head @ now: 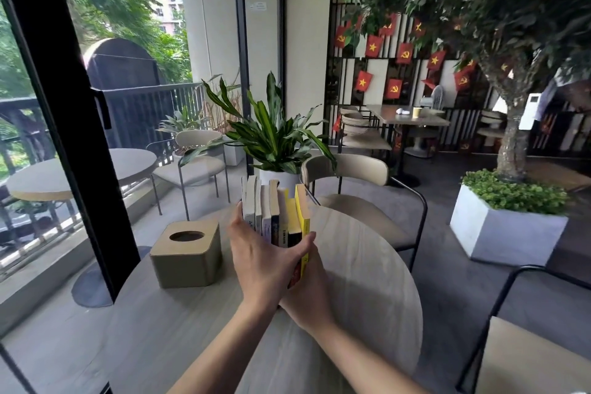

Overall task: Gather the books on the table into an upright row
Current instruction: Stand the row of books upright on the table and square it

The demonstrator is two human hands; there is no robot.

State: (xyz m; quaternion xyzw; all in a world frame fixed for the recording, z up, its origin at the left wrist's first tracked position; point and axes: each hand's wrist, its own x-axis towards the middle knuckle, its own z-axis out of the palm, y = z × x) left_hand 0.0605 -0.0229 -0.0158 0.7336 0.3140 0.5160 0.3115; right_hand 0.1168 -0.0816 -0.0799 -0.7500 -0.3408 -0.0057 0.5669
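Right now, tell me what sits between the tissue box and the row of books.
In the head view, only the left hand and bare table lie between the tissue box and the row of books.

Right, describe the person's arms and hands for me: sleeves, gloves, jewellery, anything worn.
Both forearms are bare as far as the frame shows, with no sleeve in view. The left hand and the right hand wear no gloves. No watch, bracelet or strap shows at either wrist. No ring is visible on the fingers that can be seen, though much of the right hand is hidden behind the left.
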